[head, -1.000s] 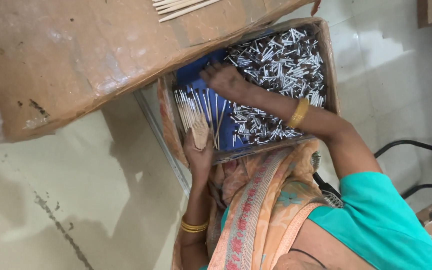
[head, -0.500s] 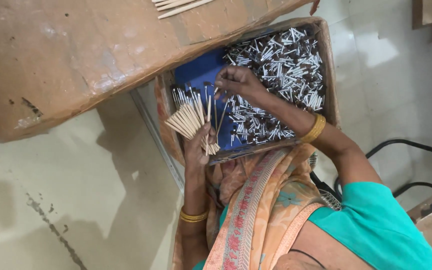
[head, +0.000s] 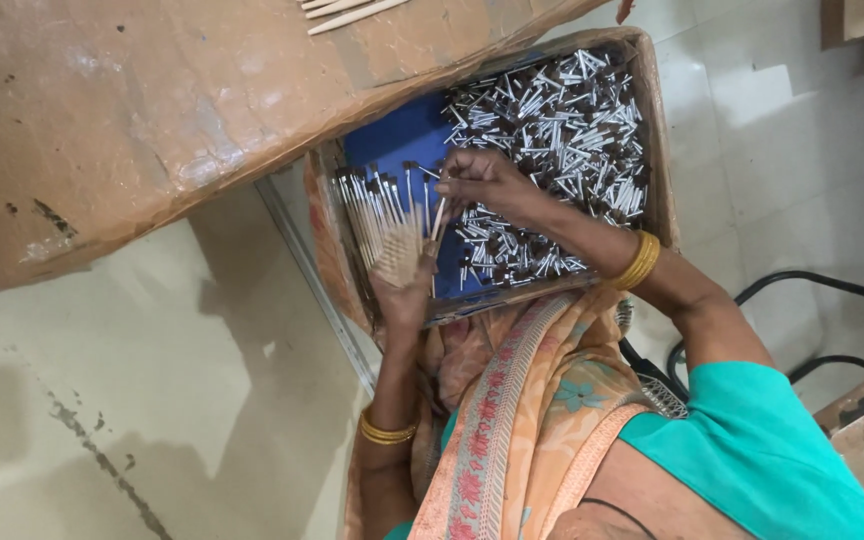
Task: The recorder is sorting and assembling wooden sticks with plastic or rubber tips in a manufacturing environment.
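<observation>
Item: fan of thin wooden-handled brushes [head: 380,215], gripped in our left hand [head: 404,290] over open brown cardboard box [head: 652,130]. Right hand [head: 482,180] pinches one more stick at fan's edge. Box contents: big pile of loose silver metal ferrules w/ dark tips [head: 552,130] on blue liner; most appears unassembled.

Fanned brush bundle [head: 384,218] over box [head: 652,120]

Small brushes [head: 552,130] lie in the box [head: 652,150] beside the table [head: 152,120]

shiny metal ferrules [head: 552,120], pale wooden sticks [head: 377,215], matt cardboard box [head: 657,130]
</observation>
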